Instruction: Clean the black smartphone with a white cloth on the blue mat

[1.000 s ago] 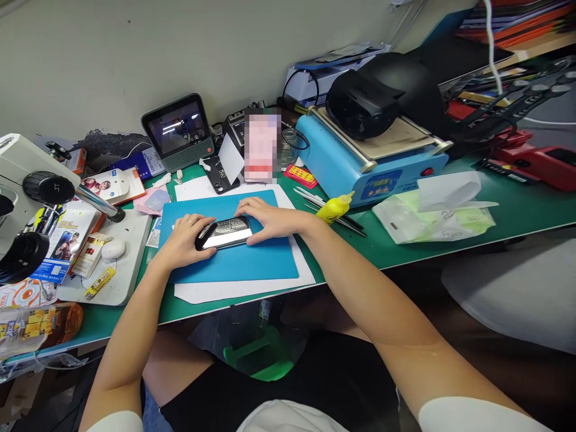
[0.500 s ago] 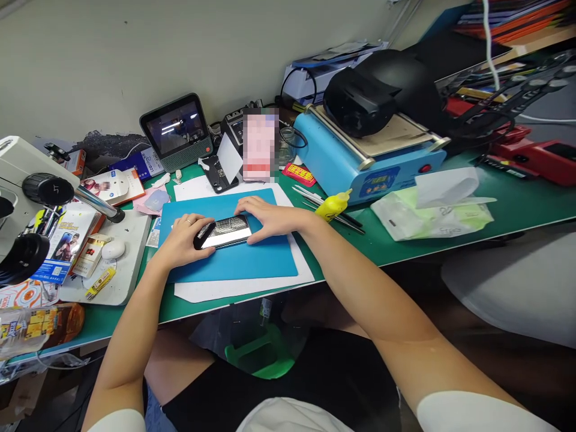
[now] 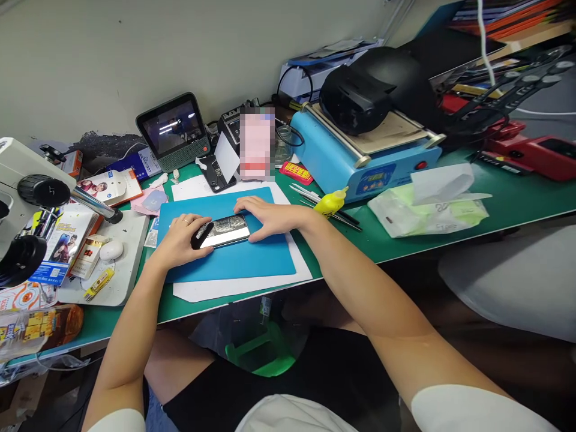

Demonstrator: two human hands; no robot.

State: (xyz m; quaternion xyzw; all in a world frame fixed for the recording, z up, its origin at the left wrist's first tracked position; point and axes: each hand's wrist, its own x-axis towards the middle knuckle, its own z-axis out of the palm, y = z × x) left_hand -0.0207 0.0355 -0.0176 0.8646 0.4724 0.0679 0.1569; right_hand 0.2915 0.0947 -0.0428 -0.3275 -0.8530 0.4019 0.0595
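A smartphone (image 3: 230,230) with a shiny, reflective face lies lengthwise on a blue mat (image 3: 252,264). My left hand (image 3: 184,240), a ring on one finger, grips its left end between fingers and thumb, where part of the phone shows dark. The right end is held by my right hand (image 3: 265,219), thumb at the near edge and fingers at the far edge. White paper (image 3: 198,292) sticks out from under the mat. Behind the mat lies a black phone-shaped part (image 3: 216,174) with a white card leaning on it.
On the left stand a microscope (image 3: 42,192) and a drink bottle (image 3: 40,327). Behind is a smart display (image 3: 173,129). To the right are tweezers-like tools (image 3: 306,195), a yellow squeeze bottle (image 3: 332,203), a blue machine (image 3: 364,162) with a black headset (image 3: 355,99), and a tissue pack (image 3: 427,210).
The whole view has shifted slightly. Both hands stay on the phone in nearly the same position.
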